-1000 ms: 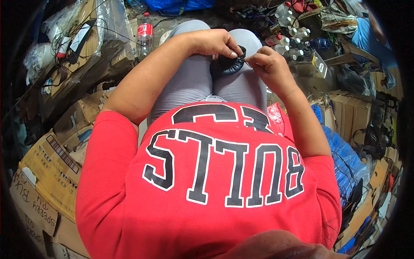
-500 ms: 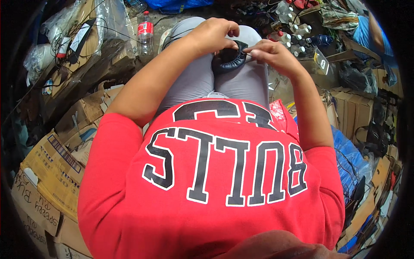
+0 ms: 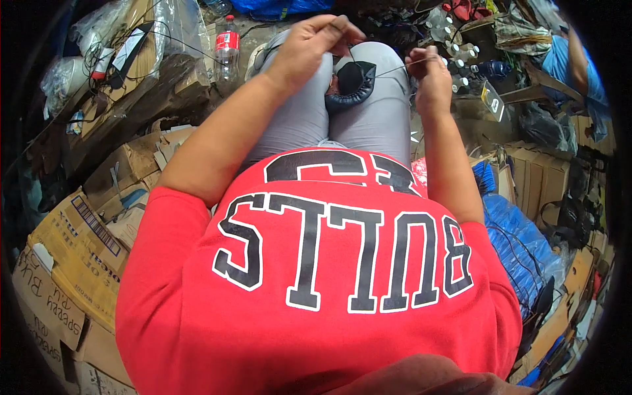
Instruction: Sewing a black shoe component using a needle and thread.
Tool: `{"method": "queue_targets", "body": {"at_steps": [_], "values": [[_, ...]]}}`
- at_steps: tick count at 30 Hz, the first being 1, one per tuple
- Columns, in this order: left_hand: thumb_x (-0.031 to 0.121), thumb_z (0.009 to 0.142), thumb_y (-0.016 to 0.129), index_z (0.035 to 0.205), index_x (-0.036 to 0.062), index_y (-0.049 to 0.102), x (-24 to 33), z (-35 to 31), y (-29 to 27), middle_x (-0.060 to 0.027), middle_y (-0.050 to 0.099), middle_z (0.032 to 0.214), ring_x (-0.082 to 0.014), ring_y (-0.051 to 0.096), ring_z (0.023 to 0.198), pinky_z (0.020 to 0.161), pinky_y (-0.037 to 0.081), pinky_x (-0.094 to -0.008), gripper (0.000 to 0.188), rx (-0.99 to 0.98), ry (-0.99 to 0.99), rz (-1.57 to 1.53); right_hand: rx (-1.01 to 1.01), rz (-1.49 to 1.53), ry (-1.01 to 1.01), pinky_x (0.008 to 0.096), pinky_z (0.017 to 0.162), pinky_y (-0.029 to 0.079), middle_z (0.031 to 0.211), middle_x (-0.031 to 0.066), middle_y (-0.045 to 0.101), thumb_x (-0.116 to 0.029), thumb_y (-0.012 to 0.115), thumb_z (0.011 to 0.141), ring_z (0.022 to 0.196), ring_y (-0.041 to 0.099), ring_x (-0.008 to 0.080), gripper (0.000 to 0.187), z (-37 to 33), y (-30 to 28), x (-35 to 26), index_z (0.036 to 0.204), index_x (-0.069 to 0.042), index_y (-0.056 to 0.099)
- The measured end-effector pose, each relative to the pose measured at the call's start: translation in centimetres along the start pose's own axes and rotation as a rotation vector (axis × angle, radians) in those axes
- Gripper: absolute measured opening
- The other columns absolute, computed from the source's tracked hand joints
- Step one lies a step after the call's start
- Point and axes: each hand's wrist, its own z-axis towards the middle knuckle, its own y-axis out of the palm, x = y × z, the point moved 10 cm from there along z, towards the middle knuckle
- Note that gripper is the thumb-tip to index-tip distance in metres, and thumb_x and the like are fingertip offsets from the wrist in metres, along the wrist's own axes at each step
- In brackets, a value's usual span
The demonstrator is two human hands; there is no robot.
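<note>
A black leather piece with a gathered, puckered rim [image 3: 351,100], shaped like a shoe upper, rests across my thighs near the knees. From its right edge a dark thread [image 3: 397,68] runs taut to my right hand [image 3: 432,76], which is closed on it out past my right knee. My left hand [image 3: 320,43] is above the piece, over my left knee, its fingers bent together. Another thin strand drops from those fingers to the top of the piece. Neither hand touches the leather itself.
A clear bottle with a red label [image 3: 227,49] stands left of my knees. Several white-capped bottles [image 3: 464,52] are at the right. Flattened cardboard [image 3: 79,247] lies at my left, blue plastic sheeting [image 3: 520,243] at my right. Another person's arm [image 3: 578,56] shows at far right.
My right hand has moved away from the leather piece to the right, drawing the thread out. My left hand has lifted off it, up and slightly left. The piece stays on my lap.
</note>
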Motion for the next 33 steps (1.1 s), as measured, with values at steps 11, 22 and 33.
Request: {"method": "queue_targets", "body": {"at_steps": [11, 22, 33], "values": [[0.030, 0.096, 0.041, 0.064, 0.0135, 0.038, -2.7, -1.7, -2.3, 0.0021, 0.031, 0.056, -0.0109, 0.029, 0.046, 0.058, 0.034, -0.0279, 0.036, -0.125, -0.226, -0.734, -0.313, 0.600, 0.516, 0.0288, 0.053, 0.033, 0.045, -0.0027, 0.023, -0.035, 0.037, 0.098, 0.039, 0.019, 0.0109, 0.045, -4.2, 3.6, 0.1, 0.059, -0.013, 0.036], [0.014, 0.078, 0.067, 0.106, 0.0065, 0.063, 4.9, -6.3, -15.2, -0.0040, 0.062, 0.092, -0.0164, 0.057, 0.091, 0.079, 0.045, -0.0272, 0.030, 0.243, 0.170, 1.184, -0.373, -0.728, 0.029, 0.0300, 0.088, 0.043, 0.109, 0.0060, 0.061, -0.021, 0.066, 0.080, 0.099, 0.057, 0.0148, 0.046, 0.2, -4.8, -4.2, 0.122, -0.005, 0.055], [0.020, 0.070, 0.073, 0.094, 0.0102, 0.066, -3.4, -4.2, 5.0, -0.0088, 0.060, 0.095, -0.0280, 0.059, 0.091, 0.078, 0.047, -0.0384, 0.027, -0.557, 0.102, 1.192, -1.080, -1.147, 0.076, 0.0226, 0.061, 0.040, 0.071, -0.0015, 0.055, -0.024, 0.068, 0.082, 0.068, 0.048, 0.0066, 0.026, -4.0, 11.3, -0.3, 0.095, -0.003, 0.059]]}}
